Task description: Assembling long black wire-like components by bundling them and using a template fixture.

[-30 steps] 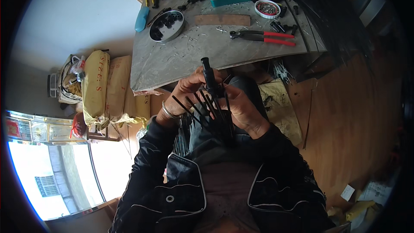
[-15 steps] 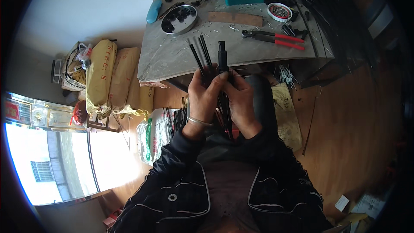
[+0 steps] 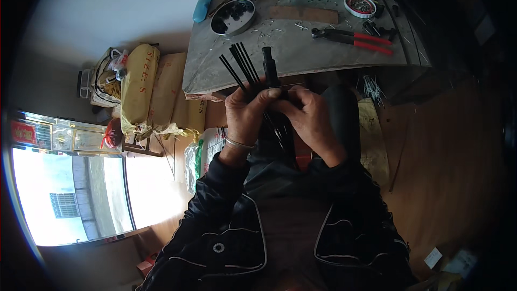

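As black rods [image 3: 245, 64] are shifting leftward before the table [image 3: 301, 59], the closed left hand [image 3: 246, 110] is keeping hold, the right hand [image 3: 315, 118] seemingly pinching wire [image 3: 295, 83].

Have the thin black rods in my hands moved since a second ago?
Yes, upward in the view: the thin black rods now reach past the front edge of the table, whereas their tips showed below it before.
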{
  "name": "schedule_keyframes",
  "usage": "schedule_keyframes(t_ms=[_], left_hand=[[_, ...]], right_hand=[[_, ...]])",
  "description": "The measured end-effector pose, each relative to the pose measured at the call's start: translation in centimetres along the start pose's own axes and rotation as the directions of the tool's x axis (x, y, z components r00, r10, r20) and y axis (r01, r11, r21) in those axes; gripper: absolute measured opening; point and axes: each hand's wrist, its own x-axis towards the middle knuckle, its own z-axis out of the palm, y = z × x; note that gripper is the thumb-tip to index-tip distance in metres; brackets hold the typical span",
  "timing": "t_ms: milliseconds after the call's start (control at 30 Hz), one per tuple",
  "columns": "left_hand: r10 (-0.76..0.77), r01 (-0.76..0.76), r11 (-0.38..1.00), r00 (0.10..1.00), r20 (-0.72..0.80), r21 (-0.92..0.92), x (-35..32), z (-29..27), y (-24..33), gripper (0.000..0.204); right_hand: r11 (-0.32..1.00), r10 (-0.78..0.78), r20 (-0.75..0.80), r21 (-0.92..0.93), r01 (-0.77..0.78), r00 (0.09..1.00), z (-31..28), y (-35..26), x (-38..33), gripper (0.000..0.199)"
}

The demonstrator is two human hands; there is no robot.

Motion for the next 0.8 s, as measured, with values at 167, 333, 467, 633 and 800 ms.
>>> schedule_keyframes(t_ms=[167, 333, 467, 633, 800], left_hand=[[0.002, 0.001, 0.998, 0.999, 0.052, -0.056, -0.6, 0.5, 0.3, 0.026], [-0.017, 0.013, 0.999, 0.996, 0.088, 0.050, -0.6, 0.0, 0.4, 0.029], [-0.038, 0.009, 0.970, 0.993, 0.112, 0.244, -0.1, 0.3, 1.1, 0.028], [-0.116, 0.097, 0.988, 0.978, 0.172, 0.118, 0.0, 0.1, 1.4, 0.031], [-0.143, 0.127, 0.989, 0.955, 0.262, 0.076, 0.6, 0.1, 1.3, 0.034]], right_hand=[[0.800, 0.350, 0.451, 0.312, -0.513, 0.821, -2.6, -1.0, 1.7, 0.016], [0.792, 0.382, 0.490, 0.264, -0.551, 0.783, -2.9, -0.3, 2.0, 0.017], [0.896, 0.345, 0.321, 0.166, -0.411, 0.882, -1.9, -0.8, 1.1, 0.018], [0.850, 0.399, 0.428, 0.158, -0.502, 0.811, -2.6, -0.8, 1.9, 0.017], [0.714, 0.398, 0.557, 0.311, -0.628, 0.729, -3.4, 0.4, 2.1, 0.016]])
